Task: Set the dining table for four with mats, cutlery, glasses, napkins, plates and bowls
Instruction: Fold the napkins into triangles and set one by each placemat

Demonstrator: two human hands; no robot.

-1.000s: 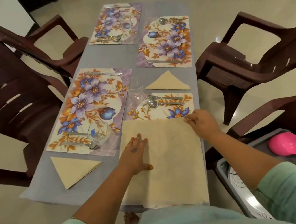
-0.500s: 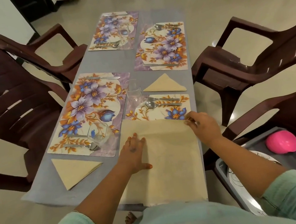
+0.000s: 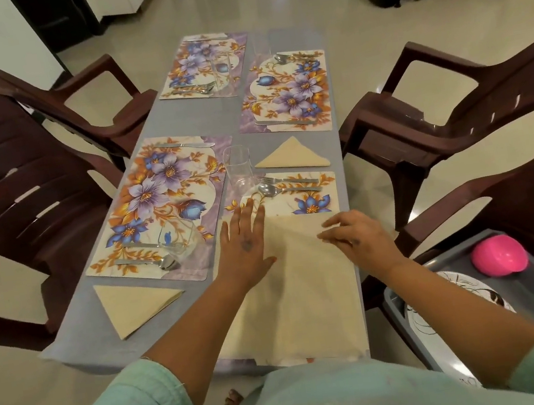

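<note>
A beige cloth napkin point(image 3: 303, 294) lies spread flat over the near right floral mat point(image 3: 313, 195). My left hand point(image 3: 246, 247) presses flat on its upper left part, fingers straight. My right hand point(image 3: 353, 236) rests on its upper right part with fingers stretched out to the left. A fork and spoon point(image 3: 287, 185) lie on that mat beyond the napkin, beside a clear glass point(image 3: 238, 168). Folded triangle napkins lie near left point(image 3: 132, 305) and mid right point(image 3: 291, 157). Three more mats point(image 3: 161, 197) carry cutlery; a tumbler point(image 3: 177, 240) stands on the near left one.
Dark brown plastic chairs stand at left point(image 3: 14, 191) and right point(image 3: 453, 112) of the grey table point(image 3: 82, 344). A grey bin point(image 3: 531, 287) at my right holds patterned plates point(image 3: 456, 298) and a pink bowl point(image 3: 498, 254).
My left hand slid forward to the napkin's far left edge. My right hand let go of the far right corner, opened, and moved inward onto the cloth.
</note>
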